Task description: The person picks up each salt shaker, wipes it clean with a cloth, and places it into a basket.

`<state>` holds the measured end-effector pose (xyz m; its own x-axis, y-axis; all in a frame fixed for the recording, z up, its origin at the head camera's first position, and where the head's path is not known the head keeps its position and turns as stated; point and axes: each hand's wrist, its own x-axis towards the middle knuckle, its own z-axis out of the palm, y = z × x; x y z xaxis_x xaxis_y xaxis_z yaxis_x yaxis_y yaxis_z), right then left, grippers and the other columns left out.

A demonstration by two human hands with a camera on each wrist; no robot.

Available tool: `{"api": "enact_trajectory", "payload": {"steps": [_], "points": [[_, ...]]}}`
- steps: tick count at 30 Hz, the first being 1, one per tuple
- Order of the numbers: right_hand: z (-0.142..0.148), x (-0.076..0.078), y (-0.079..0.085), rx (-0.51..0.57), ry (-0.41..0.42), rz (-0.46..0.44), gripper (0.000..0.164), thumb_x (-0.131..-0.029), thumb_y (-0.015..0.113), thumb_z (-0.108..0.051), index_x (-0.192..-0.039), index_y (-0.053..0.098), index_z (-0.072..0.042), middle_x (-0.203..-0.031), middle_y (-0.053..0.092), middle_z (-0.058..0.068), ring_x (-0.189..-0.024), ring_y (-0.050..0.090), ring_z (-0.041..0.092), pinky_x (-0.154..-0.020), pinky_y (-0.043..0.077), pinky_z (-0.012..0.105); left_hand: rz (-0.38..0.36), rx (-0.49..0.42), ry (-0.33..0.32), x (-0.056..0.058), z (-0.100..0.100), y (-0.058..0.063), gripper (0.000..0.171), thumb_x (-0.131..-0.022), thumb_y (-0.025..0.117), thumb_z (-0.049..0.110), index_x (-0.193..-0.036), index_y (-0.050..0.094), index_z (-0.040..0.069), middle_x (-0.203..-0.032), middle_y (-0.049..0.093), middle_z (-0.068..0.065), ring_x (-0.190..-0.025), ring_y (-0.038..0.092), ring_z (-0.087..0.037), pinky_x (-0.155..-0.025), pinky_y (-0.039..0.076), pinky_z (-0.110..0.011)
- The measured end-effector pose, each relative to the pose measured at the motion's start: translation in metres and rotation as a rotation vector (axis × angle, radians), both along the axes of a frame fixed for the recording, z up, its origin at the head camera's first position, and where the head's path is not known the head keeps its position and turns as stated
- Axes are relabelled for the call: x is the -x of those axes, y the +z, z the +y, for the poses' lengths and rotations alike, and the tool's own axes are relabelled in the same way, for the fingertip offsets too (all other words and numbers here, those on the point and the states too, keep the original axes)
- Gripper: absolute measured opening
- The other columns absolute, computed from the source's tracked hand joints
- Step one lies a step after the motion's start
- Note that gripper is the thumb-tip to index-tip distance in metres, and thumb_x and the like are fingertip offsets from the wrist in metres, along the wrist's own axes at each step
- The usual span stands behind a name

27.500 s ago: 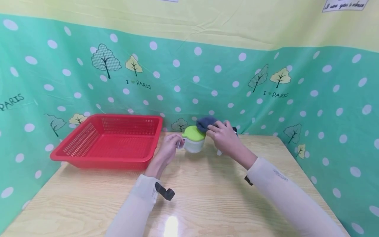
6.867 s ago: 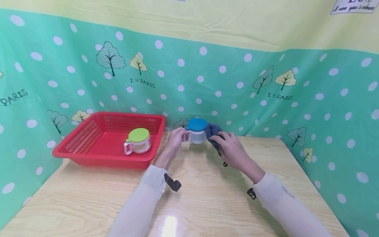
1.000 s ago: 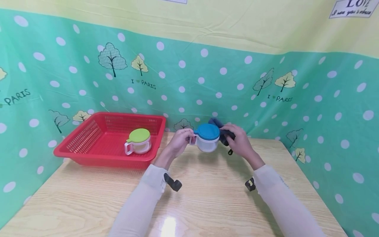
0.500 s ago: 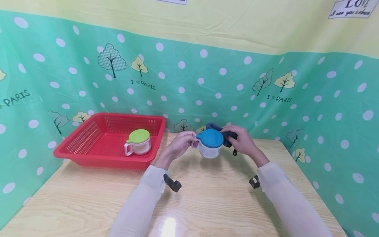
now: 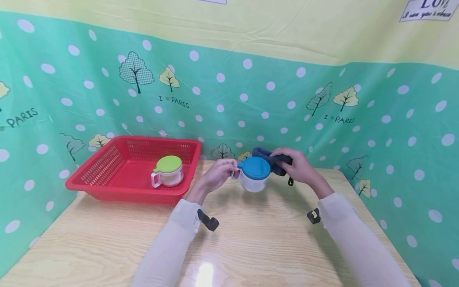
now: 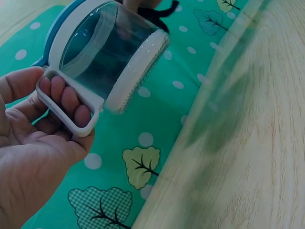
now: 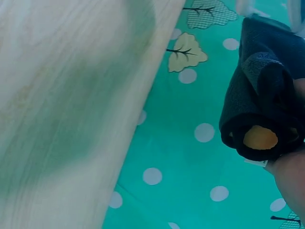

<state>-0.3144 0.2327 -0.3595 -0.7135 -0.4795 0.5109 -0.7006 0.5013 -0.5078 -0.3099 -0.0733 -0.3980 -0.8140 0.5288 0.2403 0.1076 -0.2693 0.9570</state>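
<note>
In the head view my left hand [image 5: 219, 174] holds a clear seasoning jar [image 5: 253, 184] with a blue lid, raised above the table. The left wrist view shows its fingers [image 6: 70, 99] curled through the white loop handle of the jar [image 6: 102, 62]. The jar is tilted there. My right hand [image 5: 297, 164] grips a dark blue cloth [image 5: 261, 153] close to the jar's right side; whether they touch is hard to tell. In the right wrist view the cloth [image 7: 259, 90] is bunched into a roll with an open end. A black loop hangs below it.
A red plastic basket [image 5: 118, 194] stands on the table [image 5: 229, 247] at left. Inside it is a similar jar [image 5: 171, 178] with a green lid [image 5: 168, 164], upright near the right wall. A green dotted curtain [image 5: 201, 131] hangs behind the table and on both sides.
Long before, my left hand held the green-lidded jar, which now stands in the basket. Over the last second, the blue-lidded jar has moved slightly right and nearer; my right hand has shifted right.
</note>
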Motion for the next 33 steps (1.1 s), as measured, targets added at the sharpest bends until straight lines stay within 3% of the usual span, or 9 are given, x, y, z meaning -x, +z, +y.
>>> {"api": "enact_trajectory", "payload": {"steps": [8,11,15,21,27,33], "points": [[0.002,-0.002,0.005,-0.116,0.021,-0.090,0.029,-0.093,0.067,0.007,-0.111,0.074,-0.015,-0.119,0.070,0.010,-0.116,0.062,0.035,-0.097,0.049,0.058,-0.017,0.030,-0.068,-0.002,-0.001,-0.001,0.022,-0.096,0.045,-0.006,-0.080,0.056,0.005,-0.080,0.055,-0.005,-0.082,0.052,-0.019,-0.080,0.044,-0.028],[0.004,-0.002,0.005,-0.088,0.014,-0.126,0.029,-0.094,0.066,0.007,-0.111,0.074,-0.015,-0.122,0.070,0.011,-0.120,0.061,0.036,-0.097,0.050,0.058,-0.019,0.039,-0.079,-0.003,-0.001,0.000,0.021,-0.096,0.046,-0.005,-0.080,0.056,0.005,-0.080,0.056,-0.005,-0.082,0.052,-0.019,-0.080,0.043,-0.028],[0.006,-0.001,0.006,-0.054,0.012,-0.127,0.029,-0.093,0.065,0.008,-0.110,0.074,-0.014,-0.125,0.069,0.012,-0.126,0.058,0.037,-0.100,0.049,0.058,-0.017,0.034,-0.070,-0.003,-0.001,-0.001,0.021,-0.095,0.046,-0.005,-0.079,0.056,0.004,-0.079,0.055,-0.006,-0.083,0.051,-0.020,-0.080,0.042,-0.029],[0.009,-0.003,0.006,-0.135,-0.002,-0.164,0.028,-0.095,0.065,0.005,-0.112,0.073,-0.016,-0.123,0.069,0.012,-0.116,0.062,0.034,-0.095,0.051,0.055,-0.022,-0.014,-0.062,-0.001,-0.003,-0.003,0.023,-0.098,0.045,-0.005,-0.080,0.058,0.002,-0.082,0.056,-0.006,-0.083,0.052,-0.020,-0.080,0.044,-0.028],[0.005,-0.007,0.003,-0.061,-0.017,-0.120,0.029,-0.095,0.064,0.007,-0.115,0.072,-0.012,-0.127,0.067,0.016,-0.122,0.060,0.039,-0.098,0.049,0.060,-0.020,-0.042,-0.049,0.001,-0.004,-0.005,0.025,-0.097,0.044,-0.007,-0.080,0.059,0.003,-0.080,0.056,-0.006,-0.081,0.053,-0.019,-0.078,0.045,-0.027],[0.001,-0.006,-0.008,-0.193,-0.014,-0.154,0.029,-0.094,0.065,0.004,-0.117,0.072,-0.013,-0.118,0.072,0.010,-0.108,0.064,0.031,-0.090,0.052,0.050,-0.032,-0.022,-0.018,0.003,-0.004,-0.005,0.026,-0.097,0.044,-0.008,-0.079,0.059,0.003,-0.078,0.055,-0.006,-0.080,0.052,-0.019,-0.077,0.044,-0.027]]}}
